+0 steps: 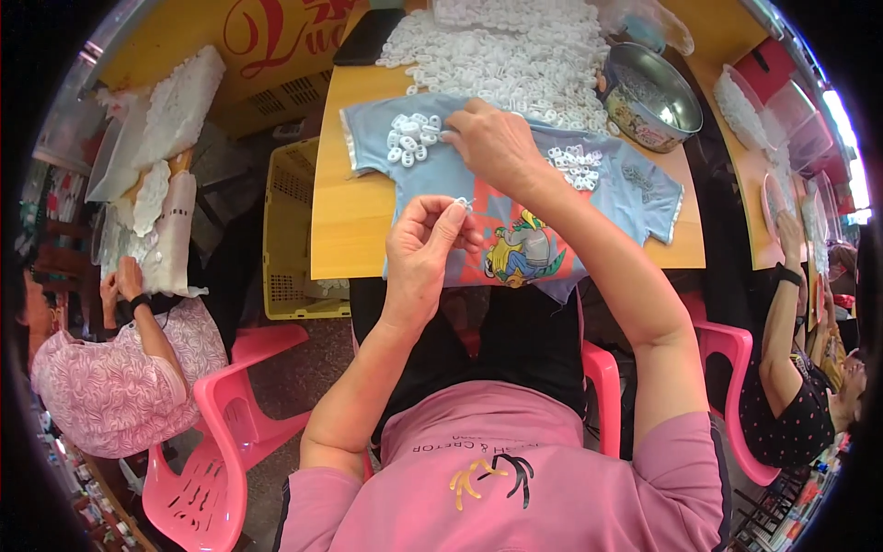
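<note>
My left hand (428, 244) pinches a small white plastic piece (462, 202) between thumb and fingertips, with a thin wire-like bit sticking out of it. Above and to the right, my right hand (497, 143) reaches over a light blue T-shirt (368, 138) spread on the table. Its fingers are bent together beside a small cluster of white oval plastic pieces (411, 140); whatever lies between the fingertips is too small to make out. A second white cluster (575, 167) rests right of my right wrist, and a patch of small greyish parts (636, 180) lies on the right sleeve.
A large heap of white pieces (497, 69) covers the table's far side. A round metal tin (653, 97) stands at the far right, and a dark phone-like slab (370, 37) far left. Yellow crates (290, 230) stand left of the table. People work at both sides.
</note>
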The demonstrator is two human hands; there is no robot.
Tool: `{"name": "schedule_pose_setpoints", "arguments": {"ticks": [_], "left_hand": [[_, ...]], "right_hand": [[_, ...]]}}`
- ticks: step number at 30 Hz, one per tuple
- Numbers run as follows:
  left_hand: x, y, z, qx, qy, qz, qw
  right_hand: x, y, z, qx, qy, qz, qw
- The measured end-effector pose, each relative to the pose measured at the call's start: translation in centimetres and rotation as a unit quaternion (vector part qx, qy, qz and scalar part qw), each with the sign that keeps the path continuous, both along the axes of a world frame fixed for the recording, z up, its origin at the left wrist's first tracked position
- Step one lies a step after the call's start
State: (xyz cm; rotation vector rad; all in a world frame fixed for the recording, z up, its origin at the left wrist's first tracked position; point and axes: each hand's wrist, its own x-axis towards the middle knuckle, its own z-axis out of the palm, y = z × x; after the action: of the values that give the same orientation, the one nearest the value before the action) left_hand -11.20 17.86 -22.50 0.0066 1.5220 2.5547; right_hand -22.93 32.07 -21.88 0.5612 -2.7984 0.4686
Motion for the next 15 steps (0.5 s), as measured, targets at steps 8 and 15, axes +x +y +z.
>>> {"name": "schedule_pose_setpoints", "arguments": {"ticks": [8, 15], "left_hand": [[-0.2, -0.5, 0.3, 0.035, -0.005, -0.006, 0.999], [-0.4, 0.0, 1.2, 0.038, -0.003, 0.007, 0.999]], "right_hand": [[0.7, 1.0, -0.4, -0.161, -0.045, 0.025, 0.986], [6.0, 3.2, 2.6, -0.577, -0.375, -0.012, 0.725]]}}
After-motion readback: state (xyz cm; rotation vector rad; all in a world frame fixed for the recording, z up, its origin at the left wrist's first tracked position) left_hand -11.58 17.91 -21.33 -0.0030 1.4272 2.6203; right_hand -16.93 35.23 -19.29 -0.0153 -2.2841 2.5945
